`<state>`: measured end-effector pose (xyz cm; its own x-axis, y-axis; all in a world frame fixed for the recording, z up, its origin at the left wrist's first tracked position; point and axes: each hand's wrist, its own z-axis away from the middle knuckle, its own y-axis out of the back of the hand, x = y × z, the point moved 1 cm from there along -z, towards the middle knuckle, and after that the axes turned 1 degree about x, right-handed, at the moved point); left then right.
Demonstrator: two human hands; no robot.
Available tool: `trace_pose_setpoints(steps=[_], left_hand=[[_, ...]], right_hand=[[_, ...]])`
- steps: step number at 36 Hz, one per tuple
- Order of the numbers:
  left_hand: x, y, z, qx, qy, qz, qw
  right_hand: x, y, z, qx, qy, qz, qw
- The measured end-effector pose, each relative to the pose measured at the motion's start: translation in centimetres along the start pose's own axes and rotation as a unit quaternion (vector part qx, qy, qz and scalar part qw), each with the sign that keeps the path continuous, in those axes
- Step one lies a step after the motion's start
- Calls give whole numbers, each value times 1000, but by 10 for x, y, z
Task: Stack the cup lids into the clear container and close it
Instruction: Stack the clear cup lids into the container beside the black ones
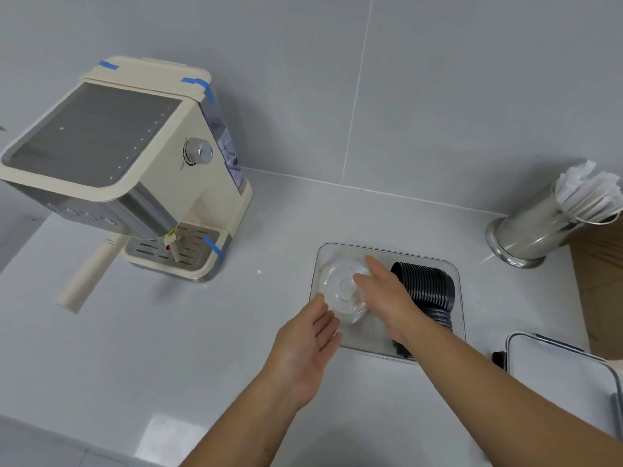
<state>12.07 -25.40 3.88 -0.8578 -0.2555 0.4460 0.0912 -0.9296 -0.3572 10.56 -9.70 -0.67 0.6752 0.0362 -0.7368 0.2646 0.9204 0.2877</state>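
A clear rectangular container point(387, 252) sits open on the grey counter. Inside, on its right side, lies a stack of black cup lids point(428, 288) on its side. On the left side of the container is a stack of clear cup lids point(340, 284). My right hand point(384, 291) reaches into the container, its fingers over the clear lids' right side. My left hand point(310, 342) is open, palm facing right, fingertips at the near-left edge of the clear lids. The container's lid point(559, 362) lies at the right.
A cream espresso machine point(135, 170) stands at the left, its handle jutting toward me. A steel canister of wrapped straws point(536, 227) stands at the back right, a brown cardboard box point(600, 284) beside it. The tiled wall runs behind.
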Motion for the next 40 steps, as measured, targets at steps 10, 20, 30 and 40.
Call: trace_pose_setpoints(steps=[10, 20, 30, 40], left_hand=[[30, 24, -15, 94, -198, -212, 952], [26, 25, -38, 14, -193, -386, 902], [31, 35, -41, -42, -192, -381, 904], [28, 35, -41, -45, -198, -354, 913]], right_hand=[[17, 5, 25, -26, -39, -75, 996], [29, -20, 17, 23, -59, -129, 990], [20, -16, 3, 44, -24, -103, 993], [17, -16, -4, 43, -31, -138, 989]])
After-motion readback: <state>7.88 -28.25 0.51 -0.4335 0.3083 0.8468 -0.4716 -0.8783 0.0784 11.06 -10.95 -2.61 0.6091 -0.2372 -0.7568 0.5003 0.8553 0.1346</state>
